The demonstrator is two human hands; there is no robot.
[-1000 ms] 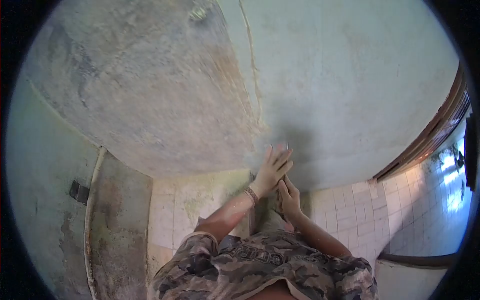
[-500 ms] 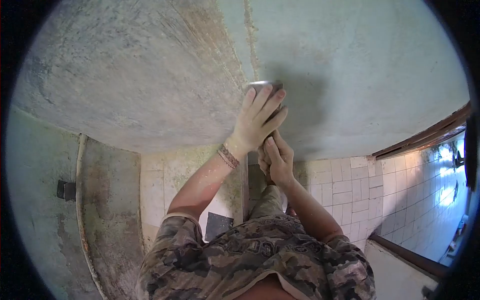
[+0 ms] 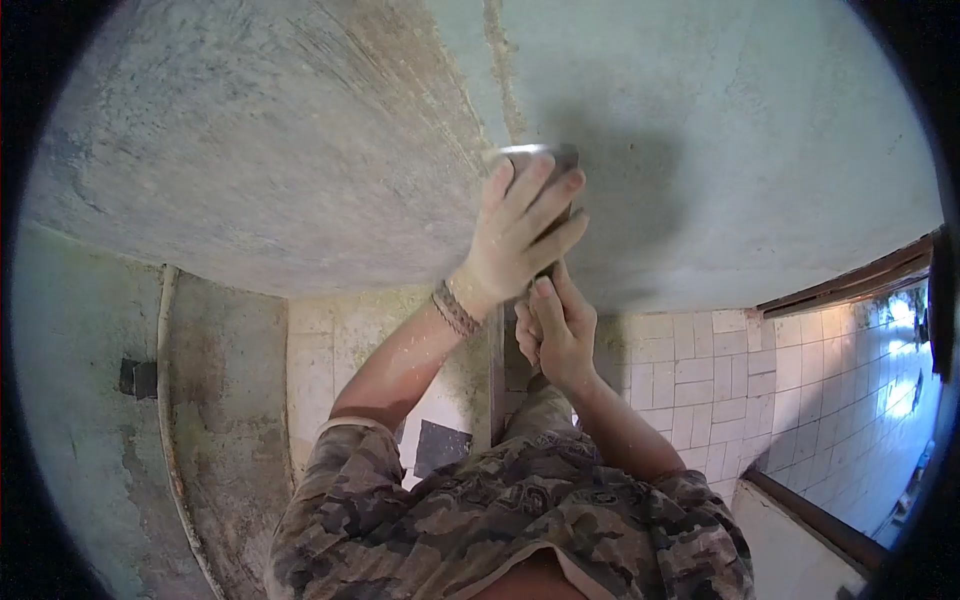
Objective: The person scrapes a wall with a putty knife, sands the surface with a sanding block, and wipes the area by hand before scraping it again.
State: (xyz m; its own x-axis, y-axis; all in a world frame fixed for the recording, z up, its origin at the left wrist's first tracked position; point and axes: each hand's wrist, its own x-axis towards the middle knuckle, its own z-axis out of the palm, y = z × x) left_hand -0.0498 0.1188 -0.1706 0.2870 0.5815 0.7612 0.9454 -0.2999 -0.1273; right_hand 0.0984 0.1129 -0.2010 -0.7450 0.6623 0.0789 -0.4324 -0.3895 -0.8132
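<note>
Nearest the camera, a camouflage shirt fills the lower frame, both bare arms rising from it. The right hand has its grip closed around the handle of a scraper, most of the handle hidden inside the fist. Just above and touching it, the left hand, with a woven bracelet at the wrist, lies with fingers spread flat on the metal blade, pressing it against the ceiling. Beyond the hands to the right, a white tiled wall runs away.
</note>
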